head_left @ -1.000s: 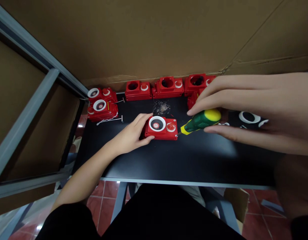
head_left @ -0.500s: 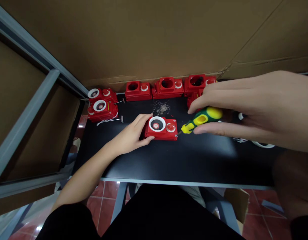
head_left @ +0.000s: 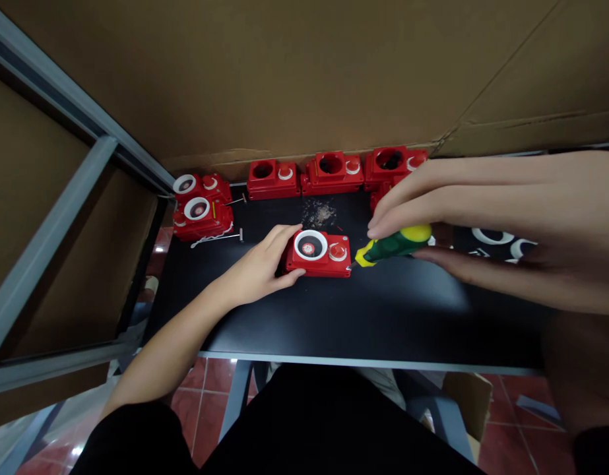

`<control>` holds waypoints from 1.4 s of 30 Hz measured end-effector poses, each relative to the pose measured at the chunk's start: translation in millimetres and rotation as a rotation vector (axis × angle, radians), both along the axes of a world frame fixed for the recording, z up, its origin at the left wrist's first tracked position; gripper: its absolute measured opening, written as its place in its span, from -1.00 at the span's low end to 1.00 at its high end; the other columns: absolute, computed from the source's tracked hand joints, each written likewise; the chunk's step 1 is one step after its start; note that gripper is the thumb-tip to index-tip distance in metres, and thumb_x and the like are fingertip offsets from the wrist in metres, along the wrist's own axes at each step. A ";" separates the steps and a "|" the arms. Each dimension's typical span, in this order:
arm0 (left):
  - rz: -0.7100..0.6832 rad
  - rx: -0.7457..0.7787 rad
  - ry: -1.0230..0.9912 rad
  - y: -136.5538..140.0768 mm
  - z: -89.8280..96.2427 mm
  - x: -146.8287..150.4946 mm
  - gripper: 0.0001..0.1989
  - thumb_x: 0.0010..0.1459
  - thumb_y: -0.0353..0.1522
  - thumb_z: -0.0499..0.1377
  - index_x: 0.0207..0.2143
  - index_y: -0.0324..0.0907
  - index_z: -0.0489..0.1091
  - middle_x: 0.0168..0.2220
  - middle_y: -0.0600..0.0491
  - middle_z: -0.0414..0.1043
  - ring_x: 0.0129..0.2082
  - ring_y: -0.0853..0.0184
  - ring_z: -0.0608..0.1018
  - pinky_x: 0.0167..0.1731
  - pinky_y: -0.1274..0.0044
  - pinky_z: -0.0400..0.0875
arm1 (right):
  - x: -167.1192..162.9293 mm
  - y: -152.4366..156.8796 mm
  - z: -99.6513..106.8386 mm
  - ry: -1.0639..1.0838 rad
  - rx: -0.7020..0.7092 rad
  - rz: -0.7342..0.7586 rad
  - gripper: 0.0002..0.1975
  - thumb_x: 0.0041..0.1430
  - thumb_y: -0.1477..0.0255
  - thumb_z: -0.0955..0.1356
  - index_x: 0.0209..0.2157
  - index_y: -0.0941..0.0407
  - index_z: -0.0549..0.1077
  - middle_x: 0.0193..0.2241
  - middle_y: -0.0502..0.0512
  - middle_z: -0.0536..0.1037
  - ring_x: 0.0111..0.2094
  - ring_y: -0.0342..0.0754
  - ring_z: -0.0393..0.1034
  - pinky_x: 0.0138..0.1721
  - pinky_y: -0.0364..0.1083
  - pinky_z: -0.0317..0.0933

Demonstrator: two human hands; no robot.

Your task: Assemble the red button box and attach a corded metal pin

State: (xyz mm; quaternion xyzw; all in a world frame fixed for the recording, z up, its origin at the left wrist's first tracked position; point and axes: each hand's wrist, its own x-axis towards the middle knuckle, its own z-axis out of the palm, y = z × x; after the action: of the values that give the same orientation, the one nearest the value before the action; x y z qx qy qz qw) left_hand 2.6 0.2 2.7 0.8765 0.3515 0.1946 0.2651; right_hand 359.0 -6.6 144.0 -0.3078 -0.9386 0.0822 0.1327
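A red box-shaped housing point(head_left: 318, 265) with a white ring and a smaller red knob lies on the black table in front of me. My left hand point(head_left: 264, 267) grips its left end, thumb at the near side and fingers at the far side. In my right hand point(head_left: 462, 224) is a screwdriver point(head_left: 390, 247) with a green and yellow handle, held between fingers and thumb. The screwdriver slants down to the left, its tip at the housing's near right corner, where a small shiny screw appears to sit.
Several similar red housings point(head_left: 273, 180) line the cardboard wall point(head_left: 304, 79); two with white rings point(head_left: 197, 208) stand at the left beside small metal T-shaped pieces point(head_left: 241, 234). Loose shavings point(head_left: 320, 214) lie behind the housing. White rings point(head_left: 493, 235) are partly hidden beyond my right hand.
My right hand has shifted its fingers and turned the screwdriver handle; the thumb has moved back along it. The left hand and the housing stay in place.
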 end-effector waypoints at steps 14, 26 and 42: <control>-0.011 0.019 -0.013 0.3 -1.9 -0.1 -0.28 0.50 -0.23 0.29 0.55 -0.17 0.10 0.42 -0.32 0.34 0.39 -0.09 0.55 0.44 0.06 0.53 | 3.4 1.9 -6.2 0.011 0.025 0.062 -0.56 0.55 0.02 0.28 0.32 -0.26 0.52 0.18 -0.18 0.64 -0.04 -0.13 0.65 -0.30 -0.12 0.48; -0.009 0.008 -0.020 0.1 -2.2 -1.4 -0.25 0.48 -0.22 0.30 0.56 -0.13 0.10 0.42 -0.31 0.35 0.38 -0.11 0.55 0.44 0.02 0.52 | -1.3 3.8 -5.8 0.026 0.070 0.022 -0.58 0.57 -0.04 0.26 0.25 -0.24 0.53 0.17 -0.13 0.58 -0.12 -0.18 0.59 -0.33 -0.11 0.40; -0.008 0.011 -0.013 -0.2 -1.4 -1.2 -0.26 0.48 -0.23 0.30 0.56 -0.14 0.10 0.41 -0.30 0.36 0.38 -0.09 0.55 0.43 0.04 0.53 | -3.2 5.0 -4.5 0.056 0.064 0.090 -0.65 0.59 0.09 0.27 0.15 -0.16 0.60 0.09 -0.11 0.63 -0.14 -0.16 0.58 -0.35 -0.08 0.39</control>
State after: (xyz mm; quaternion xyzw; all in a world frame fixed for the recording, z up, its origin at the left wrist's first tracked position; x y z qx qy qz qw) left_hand 1.5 -0.1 1.3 0.8781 0.3451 0.2013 0.2635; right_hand 355.8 -1.6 139.5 -0.2585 -0.9496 0.0666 0.1646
